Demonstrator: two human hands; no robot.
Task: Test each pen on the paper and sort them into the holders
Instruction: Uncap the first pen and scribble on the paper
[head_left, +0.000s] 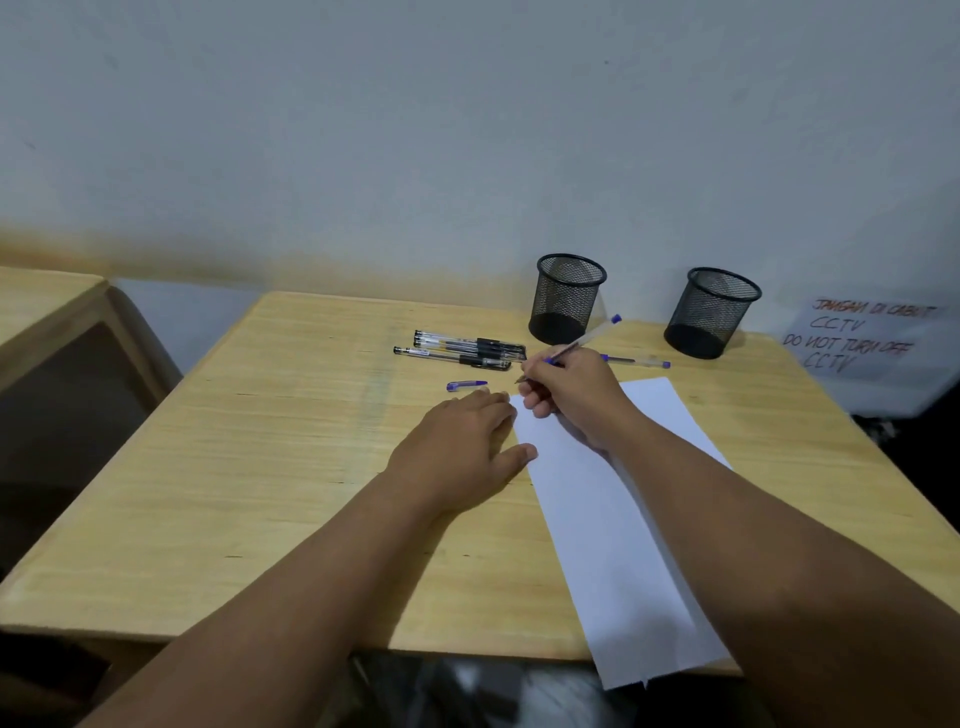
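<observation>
At centre frame: we see the right hand (563, 387) with fingers clamped on a blue pen (584, 339), tip at the paper's (613, 525) top left corner.
Left hand (462, 447): flat, fingers straight and together, pressing the paper's left edge.
Above it: a blue cap (466, 385) and black pens (462, 349).
Upper right: two mesh holders (567, 297), (710, 312); another blue pen (636, 360) between them.
</observation>
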